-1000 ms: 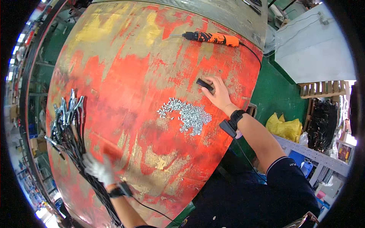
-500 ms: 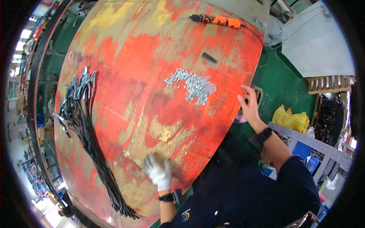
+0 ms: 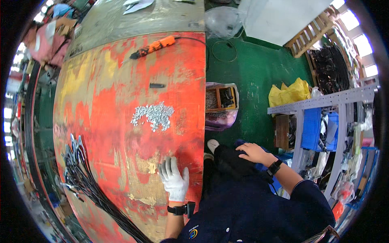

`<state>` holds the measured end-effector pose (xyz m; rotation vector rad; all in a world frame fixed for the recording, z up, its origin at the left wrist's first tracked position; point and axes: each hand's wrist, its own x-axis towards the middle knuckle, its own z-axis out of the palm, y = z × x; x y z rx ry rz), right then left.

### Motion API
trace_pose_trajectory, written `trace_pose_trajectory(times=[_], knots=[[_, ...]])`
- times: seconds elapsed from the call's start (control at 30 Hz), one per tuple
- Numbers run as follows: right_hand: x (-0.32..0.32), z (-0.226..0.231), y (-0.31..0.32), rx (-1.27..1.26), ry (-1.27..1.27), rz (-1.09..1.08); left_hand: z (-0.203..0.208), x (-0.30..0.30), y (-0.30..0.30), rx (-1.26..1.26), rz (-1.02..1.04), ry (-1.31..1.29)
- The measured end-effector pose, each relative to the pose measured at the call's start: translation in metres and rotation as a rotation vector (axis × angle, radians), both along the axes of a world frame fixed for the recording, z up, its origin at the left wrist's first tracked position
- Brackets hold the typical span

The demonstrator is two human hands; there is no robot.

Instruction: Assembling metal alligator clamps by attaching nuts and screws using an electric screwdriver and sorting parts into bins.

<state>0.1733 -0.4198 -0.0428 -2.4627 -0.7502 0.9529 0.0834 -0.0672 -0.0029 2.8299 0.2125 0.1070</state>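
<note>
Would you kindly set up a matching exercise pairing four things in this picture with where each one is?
Things:
1. left hand
2. right hand
3. orange power tool
4. bundle of black cables

Places:
A. at the table's far end
B. resting on the person's dark-trousered knee
C. flat on the table near its near edge, in a white glove
D. along the table's left side

Pairs: 1-C, 2-B, 3-A, 4-D

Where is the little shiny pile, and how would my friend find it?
Start at the big worn red and yellow table. Above the left hand in its white knitted glove, lying flat near the table's right edge, sits the heap of small silver metal pieces. It alone glitters; the small black bar beyond it and the black cable bundle are dark.
</note>
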Motion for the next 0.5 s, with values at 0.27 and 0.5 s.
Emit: trace_pose_trajectory(times=[0.27,0.5], knots=[[-0.007,0.002,-0.095,-0.07,0.107,-0.343,0.001,0.037,-0.075,-0.201,-0.204,0.009],[0.078,-0.044,-0.165,-0.007,0.203,-0.603,-0.02,0.092,-0.141,-0.23,-0.178,0.089]])
